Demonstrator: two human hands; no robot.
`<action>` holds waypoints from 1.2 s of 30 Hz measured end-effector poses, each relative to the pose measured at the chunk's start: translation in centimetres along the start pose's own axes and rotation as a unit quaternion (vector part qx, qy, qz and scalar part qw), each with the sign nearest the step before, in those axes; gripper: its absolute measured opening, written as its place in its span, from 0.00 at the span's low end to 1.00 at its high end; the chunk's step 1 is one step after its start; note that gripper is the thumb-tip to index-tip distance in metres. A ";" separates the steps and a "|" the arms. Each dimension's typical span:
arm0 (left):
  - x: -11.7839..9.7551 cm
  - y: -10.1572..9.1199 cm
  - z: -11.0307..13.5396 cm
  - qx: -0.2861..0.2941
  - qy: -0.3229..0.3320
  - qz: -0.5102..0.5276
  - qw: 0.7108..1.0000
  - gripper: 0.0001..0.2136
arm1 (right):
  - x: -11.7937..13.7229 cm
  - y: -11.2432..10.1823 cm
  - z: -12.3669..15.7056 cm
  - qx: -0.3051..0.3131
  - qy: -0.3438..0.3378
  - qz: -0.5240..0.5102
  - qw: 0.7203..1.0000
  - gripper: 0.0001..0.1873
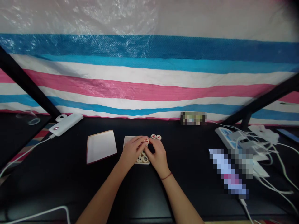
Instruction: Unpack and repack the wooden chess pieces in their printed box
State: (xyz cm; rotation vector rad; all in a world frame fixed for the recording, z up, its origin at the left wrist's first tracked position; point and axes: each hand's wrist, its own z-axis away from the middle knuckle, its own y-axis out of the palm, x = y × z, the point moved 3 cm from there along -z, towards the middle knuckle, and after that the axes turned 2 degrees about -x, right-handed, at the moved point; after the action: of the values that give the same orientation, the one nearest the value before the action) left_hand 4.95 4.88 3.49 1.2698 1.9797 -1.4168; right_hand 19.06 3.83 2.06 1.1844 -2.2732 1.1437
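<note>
Both hands meet over a small white box [148,163] of xiangqi pieces. Pinched between their fingertips is a round cream xiangqi piece [146,141] with a red character. My left hand [132,151] comes in from the left, its fingers closed and covering much of the box. From the right, my right hand [159,153] reaches the same piece with bent fingers; a thin dark red cord circles its wrist. Pieces with black characters [145,158] show in the box below the hands. Just beyond the right hand, two red-marked pieces [156,137] lie side by side on the black table.
An open box lid [101,147] lies left of the box. A white device [66,124] with a cable stands at the back left, near a clear cup [28,118]. At right are a power strip [225,137], tangled white cables and a blurred phone-like object [227,172]. Striped sheeting [149,90] hangs behind.
</note>
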 end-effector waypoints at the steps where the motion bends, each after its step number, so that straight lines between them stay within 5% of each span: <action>1: 0.0 0.1 0.1 0.006 0.009 -0.009 1.000 0.13 | 0.0 0.0 0.0 -0.003 0.000 -0.002 1.000 0.12; 9: 0.0 -0.3 0.2 -0.019 0.000 -0.054 0.998 0.15 | 0.0 -1.1 -0.5 -0.042 0.034 0.020 0.998 0.08; 15: 0.1 -1.5 0.2 -0.089 -0.006 -0.057 0.994 0.14 | -5.3 -4.9 -0.3 -0.165 0.192 0.134 0.958 0.16; 19: 0.2 -1.6 0.2 -0.111 -0.015 -0.042 0.993 0.14 | -7.9 -5.4 0.3 -0.116 0.237 0.167 0.950 0.17; 25: 0.6 -1.4 0.3 -0.097 -0.036 -0.026 0.994 0.15 | -7.9 -4.4 0.7 -0.044 0.239 0.214 0.946 0.15; 36: 0.0 -0.9 0.3 -0.032 -0.010 -0.074 0.997 0.16 | -6.8 -3.9 0.5 -0.081 0.207 0.231 0.947 0.16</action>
State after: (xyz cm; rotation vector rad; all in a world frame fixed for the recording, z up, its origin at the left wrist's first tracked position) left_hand 4.14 4.57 3.86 1.0982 2.1258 -1.4135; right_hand 26.27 5.78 -0.44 0.3041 -2.2989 1.1920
